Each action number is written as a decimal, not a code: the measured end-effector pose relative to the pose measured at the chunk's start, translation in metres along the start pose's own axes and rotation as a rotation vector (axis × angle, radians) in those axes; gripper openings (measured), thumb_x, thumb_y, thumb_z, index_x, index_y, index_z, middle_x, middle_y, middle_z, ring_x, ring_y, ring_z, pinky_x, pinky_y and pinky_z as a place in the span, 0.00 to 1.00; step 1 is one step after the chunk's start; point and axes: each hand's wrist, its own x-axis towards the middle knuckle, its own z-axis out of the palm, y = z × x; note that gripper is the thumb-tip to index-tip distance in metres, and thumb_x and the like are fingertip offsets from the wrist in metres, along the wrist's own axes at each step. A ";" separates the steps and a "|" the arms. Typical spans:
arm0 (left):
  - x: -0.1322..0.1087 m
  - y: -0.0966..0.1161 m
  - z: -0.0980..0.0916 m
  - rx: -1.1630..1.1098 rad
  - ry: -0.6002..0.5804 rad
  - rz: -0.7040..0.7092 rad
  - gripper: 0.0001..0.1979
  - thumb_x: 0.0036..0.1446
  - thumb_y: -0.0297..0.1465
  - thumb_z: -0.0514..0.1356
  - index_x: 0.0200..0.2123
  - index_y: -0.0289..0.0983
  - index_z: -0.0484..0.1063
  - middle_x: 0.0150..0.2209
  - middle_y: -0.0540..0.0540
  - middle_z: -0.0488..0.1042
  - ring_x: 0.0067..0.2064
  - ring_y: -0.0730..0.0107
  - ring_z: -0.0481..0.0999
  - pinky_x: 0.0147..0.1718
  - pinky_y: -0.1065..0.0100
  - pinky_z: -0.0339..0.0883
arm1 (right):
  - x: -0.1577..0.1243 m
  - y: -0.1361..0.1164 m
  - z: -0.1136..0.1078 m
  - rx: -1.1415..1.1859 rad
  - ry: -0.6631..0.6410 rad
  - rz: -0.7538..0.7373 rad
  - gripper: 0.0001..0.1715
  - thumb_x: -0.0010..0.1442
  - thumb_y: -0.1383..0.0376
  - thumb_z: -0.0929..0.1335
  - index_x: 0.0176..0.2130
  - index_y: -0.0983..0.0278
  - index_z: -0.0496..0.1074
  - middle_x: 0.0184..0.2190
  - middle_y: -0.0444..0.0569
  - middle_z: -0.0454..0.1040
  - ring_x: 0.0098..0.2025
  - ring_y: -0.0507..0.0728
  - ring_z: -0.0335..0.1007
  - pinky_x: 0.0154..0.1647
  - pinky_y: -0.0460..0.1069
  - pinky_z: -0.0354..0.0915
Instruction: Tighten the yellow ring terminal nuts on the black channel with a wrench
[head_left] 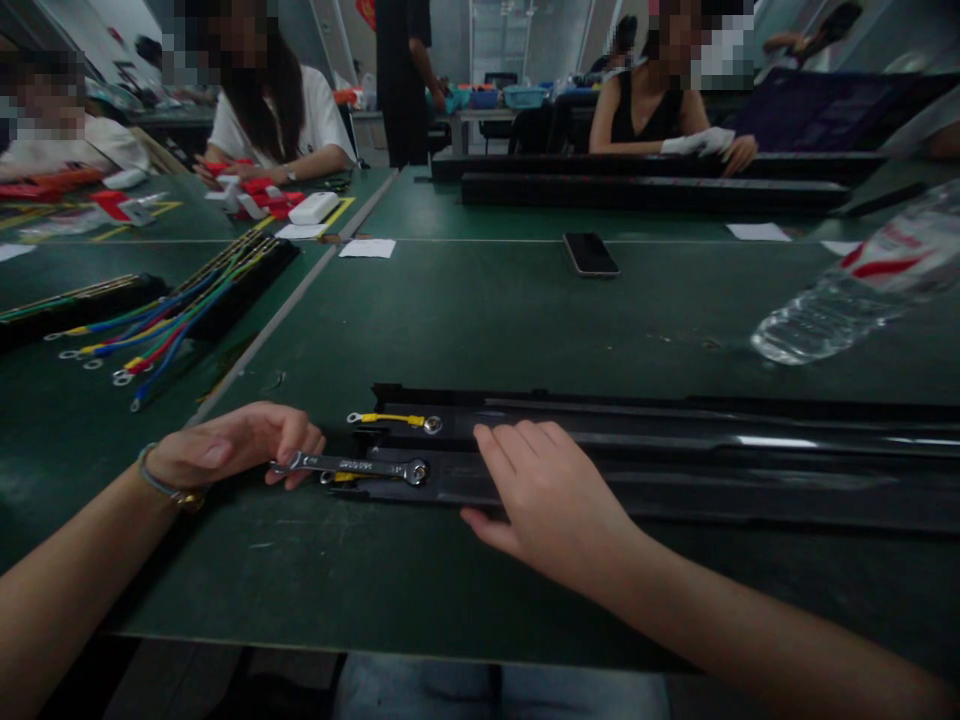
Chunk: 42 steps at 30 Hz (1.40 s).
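Observation:
A silver wrench [360, 465] is in my left hand [259, 445], its ring end on a bolt at the left end of the nearer black channel [675, 495]. Under the wrench a short yellow lead partly shows. Another yellow lead [394, 420] is fixed by a round fastener in the farther black channel [637, 410], its ring terminal poking past the end. My right hand [544, 490] lies across the nearer channel, right of the wrench, with its fingers on the ridge between the channels and the thumb at the near edge.
Bundled coloured wires with ring terminals [180, 310] lie at the left. A phone [591, 254] and a water bottle [847, 290] are beyond the channels. Across the table, people sit near long black bars [652, 192] and red and white parts [255, 200].

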 end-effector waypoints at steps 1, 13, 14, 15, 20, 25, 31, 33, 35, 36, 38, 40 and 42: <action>0.000 0.000 0.000 0.003 0.004 0.003 0.16 0.44 0.43 0.55 0.29 0.35 0.65 0.23 0.47 0.63 0.27 0.63 0.64 0.27 0.64 0.57 | 0.000 0.000 0.000 -0.002 0.001 0.000 0.32 0.55 0.54 0.59 0.49 0.76 0.62 0.37 0.56 0.67 0.38 0.61 0.59 0.39 0.54 0.56; 0.000 -0.003 -0.003 -0.006 0.045 0.014 0.17 0.43 0.43 0.55 0.30 0.34 0.64 0.24 0.47 0.62 0.27 0.64 0.63 0.27 0.65 0.56 | -0.001 0.000 -0.001 0.007 0.003 -0.002 0.32 0.55 0.54 0.59 0.50 0.76 0.62 0.39 0.56 0.67 0.39 0.61 0.59 0.39 0.54 0.56; 0.000 -0.003 -0.003 -0.006 0.046 0.012 0.17 0.43 0.43 0.55 0.30 0.34 0.64 0.24 0.46 0.62 0.27 0.64 0.63 0.27 0.64 0.56 | -0.001 0.000 -0.001 0.005 0.006 -0.001 0.32 0.55 0.54 0.59 0.49 0.76 0.62 0.38 0.56 0.67 0.39 0.61 0.59 0.39 0.54 0.56; -0.001 -0.004 -0.003 -0.006 0.049 0.010 0.17 0.43 0.43 0.55 0.30 0.35 0.64 0.24 0.46 0.62 0.27 0.64 0.63 0.27 0.64 0.56 | -0.001 0.000 -0.001 0.002 0.009 -0.003 0.32 0.55 0.54 0.60 0.49 0.76 0.62 0.38 0.56 0.67 0.38 0.61 0.59 0.38 0.54 0.56; -0.002 -0.002 -0.002 -0.002 0.046 0.005 0.16 0.44 0.43 0.55 0.30 0.34 0.64 0.24 0.46 0.62 0.28 0.64 0.63 0.27 0.64 0.56 | -0.001 0.001 0.000 0.001 0.018 -0.002 0.32 0.55 0.54 0.60 0.49 0.76 0.62 0.37 0.56 0.67 0.38 0.60 0.59 0.38 0.54 0.56; -0.001 -0.002 -0.002 0.004 0.039 0.003 0.16 0.44 0.43 0.55 0.30 0.35 0.64 0.24 0.46 0.63 0.28 0.64 0.63 0.27 0.64 0.56 | 0.000 0.001 0.000 0.003 0.009 0.000 0.31 0.55 0.54 0.60 0.49 0.76 0.62 0.37 0.55 0.67 0.38 0.60 0.59 0.38 0.54 0.56; 0.001 -0.001 -0.001 0.031 0.035 0.000 0.16 0.45 0.43 0.55 0.29 0.35 0.63 0.24 0.47 0.62 0.28 0.64 0.63 0.27 0.65 0.56 | -0.001 0.000 -0.001 0.008 -0.003 0.001 0.32 0.55 0.54 0.60 0.49 0.76 0.62 0.37 0.55 0.67 0.38 0.61 0.59 0.38 0.54 0.56; 0.001 0.000 0.000 0.042 0.035 -0.003 0.16 0.45 0.43 0.54 0.30 0.35 0.63 0.24 0.47 0.62 0.27 0.65 0.63 0.27 0.65 0.56 | -0.001 0.000 -0.001 0.006 -0.003 0.004 0.32 0.55 0.54 0.60 0.50 0.76 0.62 0.38 0.56 0.67 0.38 0.61 0.59 0.39 0.54 0.56; 0.001 0.000 0.000 0.049 0.032 -0.008 0.16 0.45 0.43 0.54 0.30 0.35 0.63 0.24 0.47 0.62 0.28 0.65 0.63 0.27 0.65 0.56 | -0.001 0.000 -0.001 0.003 -0.002 0.004 0.32 0.55 0.54 0.60 0.49 0.76 0.62 0.38 0.56 0.67 0.38 0.61 0.59 0.39 0.54 0.56; 0.001 0.000 0.000 0.050 0.029 -0.010 0.16 0.45 0.43 0.54 0.30 0.35 0.63 0.24 0.47 0.61 0.28 0.65 0.63 0.27 0.65 0.56 | 0.000 0.000 -0.001 0.003 -0.001 0.003 0.32 0.55 0.54 0.60 0.49 0.76 0.62 0.38 0.56 0.68 0.38 0.61 0.59 0.38 0.54 0.56; 0.000 0.000 -0.001 0.049 0.029 -0.016 0.17 0.45 0.43 0.54 0.30 0.35 0.63 0.24 0.47 0.61 0.28 0.65 0.63 0.27 0.65 0.56 | 0.000 0.000 -0.001 0.004 0.002 0.002 0.32 0.54 0.54 0.60 0.49 0.76 0.62 0.37 0.56 0.68 0.38 0.61 0.59 0.38 0.54 0.56; 0.000 -0.001 -0.001 0.046 0.030 -0.019 0.16 0.45 0.43 0.54 0.30 0.34 0.63 0.24 0.47 0.61 0.28 0.64 0.63 0.27 0.65 0.56 | 0.000 0.000 -0.001 0.006 0.008 0.003 0.32 0.54 0.54 0.60 0.49 0.76 0.62 0.37 0.56 0.68 0.38 0.60 0.59 0.38 0.54 0.56; 0.000 -0.001 -0.001 0.039 0.031 -0.019 0.17 0.45 0.42 0.55 0.31 0.34 0.64 0.25 0.47 0.61 0.28 0.64 0.63 0.27 0.65 0.56 | 0.000 0.000 -0.001 0.013 0.011 0.003 0.31 0.54 0.54 0.61 0.49 0.76 0.62 0.37 0.56 0.68 0.38 0.60 0.60 0.38 0.54 0.56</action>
